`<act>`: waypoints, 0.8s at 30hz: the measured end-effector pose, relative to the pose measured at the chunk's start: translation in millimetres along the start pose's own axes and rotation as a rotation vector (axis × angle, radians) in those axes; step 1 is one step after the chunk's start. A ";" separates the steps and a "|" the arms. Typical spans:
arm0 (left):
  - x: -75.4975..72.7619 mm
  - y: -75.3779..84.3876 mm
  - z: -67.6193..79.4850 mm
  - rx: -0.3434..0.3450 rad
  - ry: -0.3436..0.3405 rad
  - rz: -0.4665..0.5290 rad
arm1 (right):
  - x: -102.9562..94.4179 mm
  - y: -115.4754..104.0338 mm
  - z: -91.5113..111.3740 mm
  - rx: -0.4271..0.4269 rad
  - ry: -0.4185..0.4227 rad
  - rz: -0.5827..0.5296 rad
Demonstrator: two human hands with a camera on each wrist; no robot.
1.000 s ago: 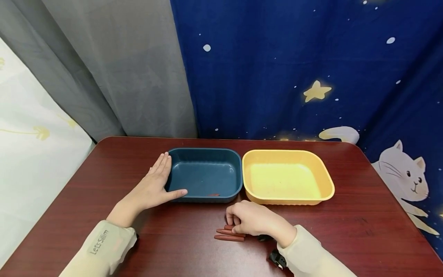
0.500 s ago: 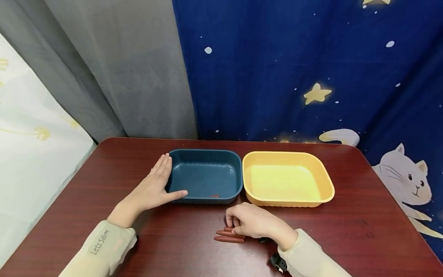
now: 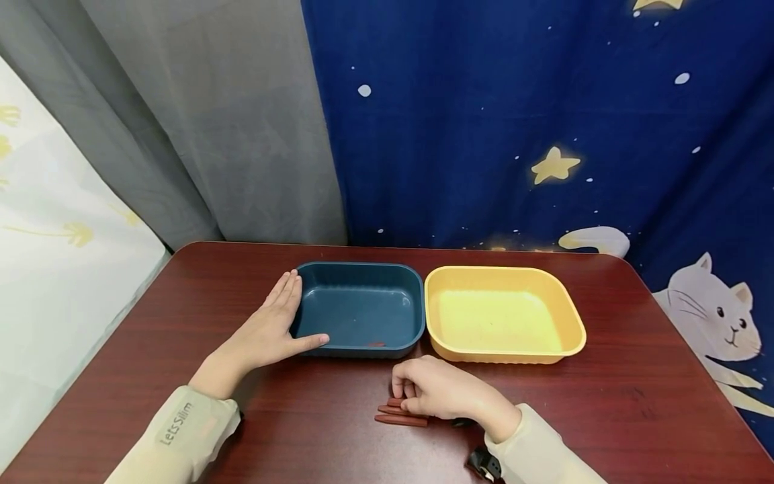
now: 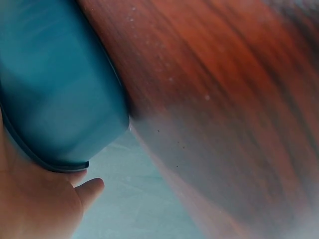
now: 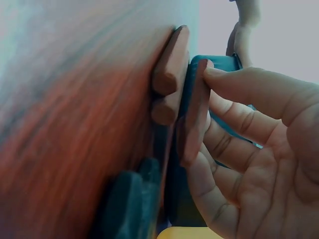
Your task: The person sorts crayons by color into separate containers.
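Note:
My left hand (image 3: pixel 266 331) lies against the left end of the dark blue plastic tray (image 3: pixel 357 267), its fingers along the side and its thumb over the front rim. In the left wrist view, part of that hand (image 4: pixel 40 199) shows at the tray's rim. My right hand (image 3: pixel 444 388) pinches a reddish-brown crayon (image 5: pixel 197 114) between thumb and fingertips. Beside it on the table lie two more brown crayons, a nearer one (image 3: pixel 401 421) and a farther one (image 3: pixel 389 409). A small piece of reddish brown (image 3: pixel 376 344) shows inside the blue tray near its front wall.
A yellow tray (image 3: pixel 506 355) stands right beside the blue one. Dark green sticks (image 5: pixel 124 204) lie on the table (image 3: pixel 290 430) under my right wrist. Black wrist gear (image 3: pixel 484 464) hangs below the right sleeve. Curtains (image 3: pixel 453 134) hang behind the table's far edge.
My right hand has shifted slightly left, with the pinched crayon sliding a little the same way. The left hand keeps its place on the blue tray. The head view has tilted up a touch.

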State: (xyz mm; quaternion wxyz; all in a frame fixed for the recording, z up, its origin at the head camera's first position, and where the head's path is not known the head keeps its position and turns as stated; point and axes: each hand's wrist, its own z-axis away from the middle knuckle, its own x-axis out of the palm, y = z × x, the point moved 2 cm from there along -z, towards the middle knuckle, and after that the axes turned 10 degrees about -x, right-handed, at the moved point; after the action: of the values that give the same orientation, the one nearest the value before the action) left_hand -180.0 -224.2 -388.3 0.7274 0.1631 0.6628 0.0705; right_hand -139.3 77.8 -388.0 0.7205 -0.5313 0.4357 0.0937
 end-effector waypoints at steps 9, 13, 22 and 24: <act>0.4 -1.2 0.1 0.001 0.001 0.002 | -0.8 -10.1 -2.7 -0.093 0.047 0.029; 2.0 -1.9 -0.1 -0.003 -0.004 0.003 | -2.6 -15.9 -6.4 -0.119 0.072 0.024; 2.3 -1.8 -0.3 -0.012 0.000 0.002 | -16.1 -26.5 -20.0 -0.168 0.107 -0.012; 3.0 -1.5 0.2 -0.012 0.011 0.002 | -19.8 -28.0 -23.2 -0.186 0.129 -0.009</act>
State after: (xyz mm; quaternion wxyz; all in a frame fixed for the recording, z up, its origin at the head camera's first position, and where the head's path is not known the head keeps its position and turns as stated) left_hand -179.7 -224.6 -391.6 0.7248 0.1590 0.6660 0.0761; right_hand -146.7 53.0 -355.8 0.6391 -0.6027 0.4681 0.0961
